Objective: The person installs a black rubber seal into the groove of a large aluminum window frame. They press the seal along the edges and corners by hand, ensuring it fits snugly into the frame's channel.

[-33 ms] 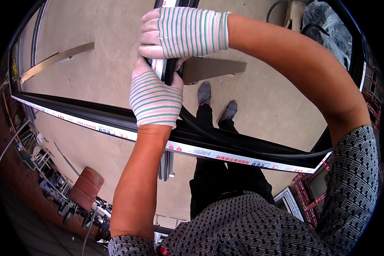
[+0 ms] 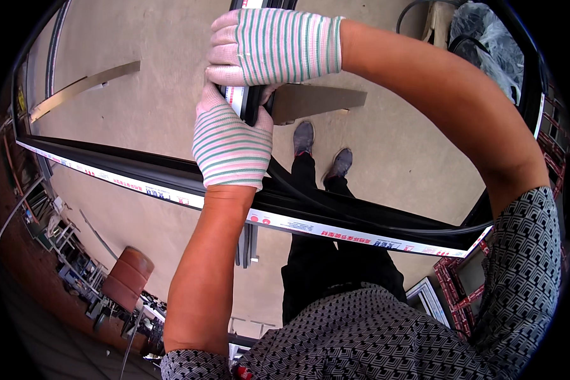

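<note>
Both of my hands wear white-pink gloves with green stripes and close around the black middle bar [image 2: 252, 104] of a large frame. My left hand [image 2: 233, 149] wraps it from the near side, thumb on the right. Just beyond, my right hand [image 2: 275, 47] lies across the top with its fingers curled over the left edge. A white printed tape [image 2: 235, 96] shows on the bar between my hands. Along the frame's near rail [image 2: 139, 170] runs a black rubber-like strip [image 2: 424, 230], curving out from beside my left wrist. My palms hide the gripped part.
Flat tan boards [image 2: 323, 102] jut out below the frame, another [image 2: 85, 92] at far left. Clear plastic wrapping [image 2: 487, 47] lies at far right. A brown chair-like panel [image 2: 128, 277] and cluttered racks stand at lower left. My shoes [image 2: 304, 139] are on the floor beneath the frame opening.
</note>
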A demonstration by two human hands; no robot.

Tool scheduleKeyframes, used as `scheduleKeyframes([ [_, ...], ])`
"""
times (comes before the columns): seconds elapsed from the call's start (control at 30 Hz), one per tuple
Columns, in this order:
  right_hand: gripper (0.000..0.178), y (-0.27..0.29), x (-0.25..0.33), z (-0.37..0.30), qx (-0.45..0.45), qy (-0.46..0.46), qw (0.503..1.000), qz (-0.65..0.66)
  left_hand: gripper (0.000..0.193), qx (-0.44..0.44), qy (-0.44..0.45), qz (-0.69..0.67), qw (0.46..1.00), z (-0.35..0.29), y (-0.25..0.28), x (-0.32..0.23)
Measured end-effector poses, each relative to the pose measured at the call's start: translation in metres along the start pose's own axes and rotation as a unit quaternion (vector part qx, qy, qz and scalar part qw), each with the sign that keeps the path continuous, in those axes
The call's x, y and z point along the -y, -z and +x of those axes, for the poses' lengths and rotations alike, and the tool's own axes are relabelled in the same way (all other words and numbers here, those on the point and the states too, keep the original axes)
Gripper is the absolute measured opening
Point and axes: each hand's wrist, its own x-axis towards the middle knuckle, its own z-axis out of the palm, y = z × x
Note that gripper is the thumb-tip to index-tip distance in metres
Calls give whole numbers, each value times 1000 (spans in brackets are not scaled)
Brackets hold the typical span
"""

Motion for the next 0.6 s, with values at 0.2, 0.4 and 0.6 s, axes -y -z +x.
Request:
scheduleKeyframes([
  [0.2, 16, 4, -13, 1, -111, 43, 992, 41, 79, -8, -5, 29, 1000, 0, -6, 3],
  [0.4, 18, 10, -23, 0, -118, 40, 990, 68, 76, -28, -19, 51, 998, -2, -8, 9],
  [0.6, 18, 11, -27, -3, -108, 28, 993, 39, 73, -39, -17, 72, 996, -5, -12, 13],
])
